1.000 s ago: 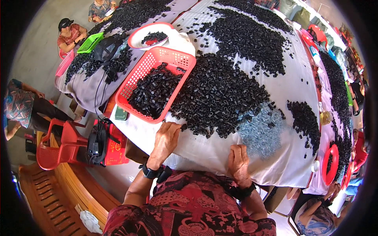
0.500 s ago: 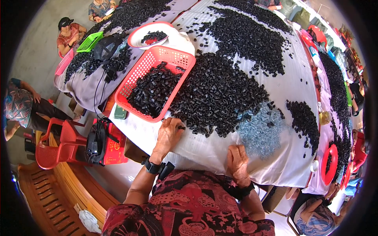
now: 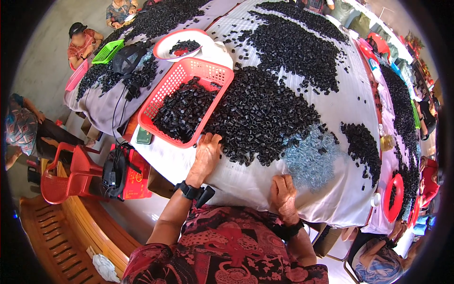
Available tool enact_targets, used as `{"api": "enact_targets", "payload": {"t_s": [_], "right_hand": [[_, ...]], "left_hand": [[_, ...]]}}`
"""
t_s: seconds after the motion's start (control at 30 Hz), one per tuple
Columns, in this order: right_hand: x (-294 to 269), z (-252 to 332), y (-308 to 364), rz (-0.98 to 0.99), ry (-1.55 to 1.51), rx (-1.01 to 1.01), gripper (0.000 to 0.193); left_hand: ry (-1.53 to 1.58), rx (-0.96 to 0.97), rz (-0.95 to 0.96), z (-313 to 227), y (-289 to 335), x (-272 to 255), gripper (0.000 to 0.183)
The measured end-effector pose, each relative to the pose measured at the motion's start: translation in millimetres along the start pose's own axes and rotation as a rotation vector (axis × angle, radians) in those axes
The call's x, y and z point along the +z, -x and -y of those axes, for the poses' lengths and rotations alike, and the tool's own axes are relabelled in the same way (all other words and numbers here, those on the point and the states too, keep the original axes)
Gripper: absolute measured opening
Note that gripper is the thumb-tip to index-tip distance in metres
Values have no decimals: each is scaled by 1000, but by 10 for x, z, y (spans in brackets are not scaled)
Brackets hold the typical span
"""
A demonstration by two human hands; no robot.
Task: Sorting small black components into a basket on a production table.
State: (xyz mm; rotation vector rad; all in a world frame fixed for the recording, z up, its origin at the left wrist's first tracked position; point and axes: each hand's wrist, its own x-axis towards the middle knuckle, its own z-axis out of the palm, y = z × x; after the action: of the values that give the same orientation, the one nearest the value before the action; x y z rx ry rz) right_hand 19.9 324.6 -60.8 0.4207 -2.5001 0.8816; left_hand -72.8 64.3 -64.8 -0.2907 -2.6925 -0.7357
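My left hand (image 3: 207, 154) is at the near edge of a large pile of small black ring-like plastic pieces (image 3: 265, 109), right beside the near corner of a red plastic basket (image 3: 150, 110). Its fingers are bent and drawn together, and their tips are hidden, so anything in them cannot be seen. More black pieces partly fill the basket. Over the white cloth at the table's near edge, my right hand (image 3: 283, 194) is closed with curled fingers; I cannot make out what they hold. Just beyond it lies a heap of small clear bluish pieces (image 3: 312, 158).
A red-and-white basin (image 3: 163, 46) stands behind the basket, and a green-backed phone (image 3: 144, 136) lies at its left. A smaller black pile (image 3: 363, 151) is to the right. Red chair (image 3: 78, 173) and wooden bench (image 3: 52, 241) stand at left. Other people sit around the tables.
My left hand has moved slightly away from me, up against the basket corner and pile; the black piece that showed at its fingers is out of sight. My right hand stays nearly still.
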Motion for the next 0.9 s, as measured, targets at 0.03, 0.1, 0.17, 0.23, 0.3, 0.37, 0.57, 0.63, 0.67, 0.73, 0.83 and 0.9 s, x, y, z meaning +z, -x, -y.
{"api": "enact_targets", "payload": {"t_s": [0.03, 0.1, 0.17, 0.23, 0.3, 0.37, 0.57, 0.63, 0.67, 0.73, 0.83, 0.9], "right_hand": [[-4, 3, 4, 0, -12, 7, 15], [-10, 4, 8, 2, -25, 7, 16], [-9, 9, 10, -20, -61, 40, 19], [-15, 9, 15, -41, -80, 51, 20], [-26, 10, 11, -61, -98, 66, 21], [-45, 16, -9, -57, -96, 54, 19], [-45, 74, 23, 33, -121, 67, 16], [-52, 90, 30, 30, -117, 77, 16], [-56, 95, 32, 29, -118, 89, 15], [-58, 89, 21, 20, -144, 103, 15], [-83, 92, 2, 10, -195, 118, 14], [-99, 101, -10, 8, -219, 119, 14]], "left_hand": [[2, 0, -2, 13, -3, 9, 22], [12, -1, -18, 37, 3, 25, 17], [-43, 11, -21, 91, 8, 50, 17], [-98, 24, -22, 150, 12, 44, 17], [-143, 143, 39, 171, 4, 14, 22], [-140, 119, 9, 142, 8, 28, 26], [-120, 27, -15, 149, -23, 53, 31], [-118, -1, 2, 130, -44, 60, 31], [-125, -1, 1, 133, -30, 62, 29], [-132, 1, -2, 144, -22, 63, 28], [-157, 5, -9, 136, -24, 61, 21], [-107, 41, -56, 120, -33, 51, 12]]}}
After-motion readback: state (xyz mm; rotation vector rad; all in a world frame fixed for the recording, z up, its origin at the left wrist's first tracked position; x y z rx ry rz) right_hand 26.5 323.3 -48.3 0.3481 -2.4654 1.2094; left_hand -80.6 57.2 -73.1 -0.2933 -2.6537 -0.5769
